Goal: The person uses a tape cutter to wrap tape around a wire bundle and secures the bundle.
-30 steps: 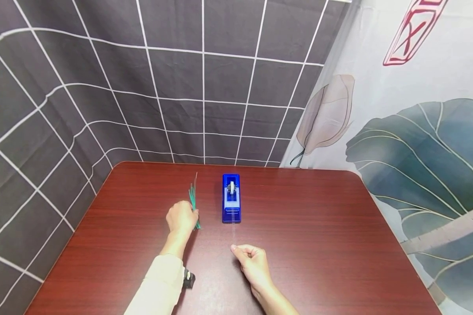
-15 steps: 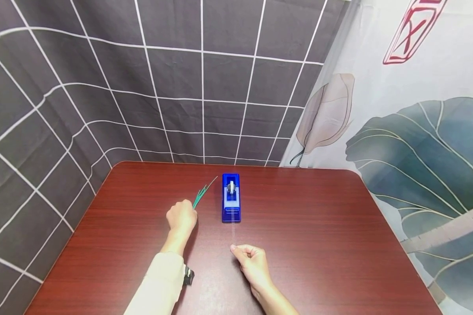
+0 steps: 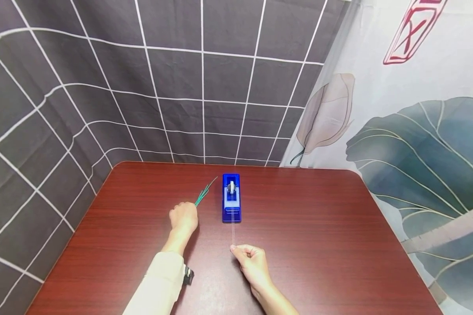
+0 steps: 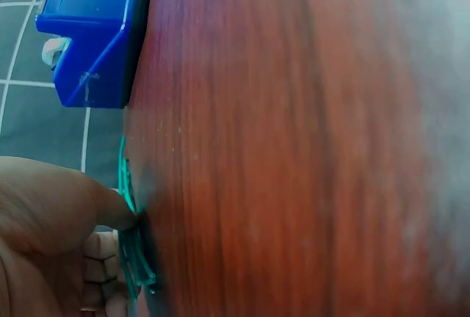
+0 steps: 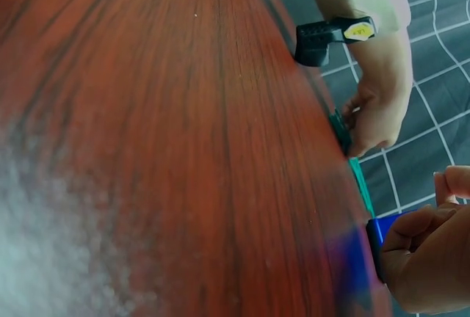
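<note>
In the head view a blue tape dispenser (image 3: 231, 214) with a small roll of tape (image 3: 231, 187) stands at the back middle of the table. A clear strip of tape (image 3: 233, 234) runs from its front edge toward me, and my right hand (image 3: 254, 264) pinches the end between thumb and finger. Left of the dispenser, my left hand (image 3: 184, 220) grips a bundle of thin green strands (image 3: 202, 195), whose far tips slant toward the dispenser. The left wrist view shows the thumb pressed on the green bundle (image 4: 131, 247) at the tabletop, with the dispenser (image 4: 95, 38) beyond.
The reddish-brown wooden table (image 3: 319, 227) ends at a dark grey gridded curtain (image 3: 224, 78) behind. To the right hangs a white curtain (image 3: 378, 96) printed with leaves. A black wrist device (image 3: 188, 276) sits on my left sleeve.
The green bundle has swung from pointing nearly straight away to slanting right, toward the dispenser, as my left hand turned slightly. My right hand and the dispenser have stayed in place.
</note>
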Available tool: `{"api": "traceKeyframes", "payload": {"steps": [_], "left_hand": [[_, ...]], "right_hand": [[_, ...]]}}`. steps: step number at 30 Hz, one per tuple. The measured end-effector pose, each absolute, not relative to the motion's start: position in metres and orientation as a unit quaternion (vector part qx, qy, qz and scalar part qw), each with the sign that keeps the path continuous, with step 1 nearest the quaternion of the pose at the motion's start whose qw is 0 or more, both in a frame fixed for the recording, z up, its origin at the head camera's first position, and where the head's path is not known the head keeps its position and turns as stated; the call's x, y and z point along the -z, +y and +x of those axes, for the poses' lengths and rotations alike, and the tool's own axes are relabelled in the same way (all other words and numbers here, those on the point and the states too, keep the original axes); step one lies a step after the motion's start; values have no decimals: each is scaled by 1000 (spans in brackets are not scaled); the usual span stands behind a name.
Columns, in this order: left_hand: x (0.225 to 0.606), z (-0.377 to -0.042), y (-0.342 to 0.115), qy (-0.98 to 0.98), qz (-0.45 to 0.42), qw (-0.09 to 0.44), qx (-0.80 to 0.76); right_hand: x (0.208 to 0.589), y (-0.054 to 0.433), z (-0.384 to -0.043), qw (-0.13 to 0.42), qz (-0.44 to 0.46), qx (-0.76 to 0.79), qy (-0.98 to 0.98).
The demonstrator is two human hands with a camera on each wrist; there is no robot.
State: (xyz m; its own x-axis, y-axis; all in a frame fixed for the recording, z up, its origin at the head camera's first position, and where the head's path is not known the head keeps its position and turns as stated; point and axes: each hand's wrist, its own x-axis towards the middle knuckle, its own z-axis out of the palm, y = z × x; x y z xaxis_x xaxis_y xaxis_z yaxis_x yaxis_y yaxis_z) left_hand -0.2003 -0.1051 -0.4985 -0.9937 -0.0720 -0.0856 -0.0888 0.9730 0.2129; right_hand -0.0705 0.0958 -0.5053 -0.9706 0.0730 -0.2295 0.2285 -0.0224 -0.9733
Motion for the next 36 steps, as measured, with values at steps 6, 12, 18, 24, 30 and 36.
{"api": "traceKeyframes", "payload": {"steps": [6, 12, 18, 24, 30, 36], "left_hand": [[500, -199, -103, 993, -44, 47, -100], [504, -199, -102, 990, -54, 44, -120], [502, -198, -98, 990, -60, 38, -122], [504, -197, -94, 991, -67, 41, -110], [503, -196, -94, 985, -86, 26, -147], [498, -194, -99, 977, -91, 7, -192]], "right_hand": [[504, 96, -70, 59, 112, 704, 698], [504, 96, -70, 58, 113, 704, 699], [502, 96, -70, 54, 108, 707, 696], [503, 97, -69, 55, 102, 709, 696], [504, 97, -69, 58, 103, 709, 695], [505, 97, -69, 55, 99, 709, 696]]}}
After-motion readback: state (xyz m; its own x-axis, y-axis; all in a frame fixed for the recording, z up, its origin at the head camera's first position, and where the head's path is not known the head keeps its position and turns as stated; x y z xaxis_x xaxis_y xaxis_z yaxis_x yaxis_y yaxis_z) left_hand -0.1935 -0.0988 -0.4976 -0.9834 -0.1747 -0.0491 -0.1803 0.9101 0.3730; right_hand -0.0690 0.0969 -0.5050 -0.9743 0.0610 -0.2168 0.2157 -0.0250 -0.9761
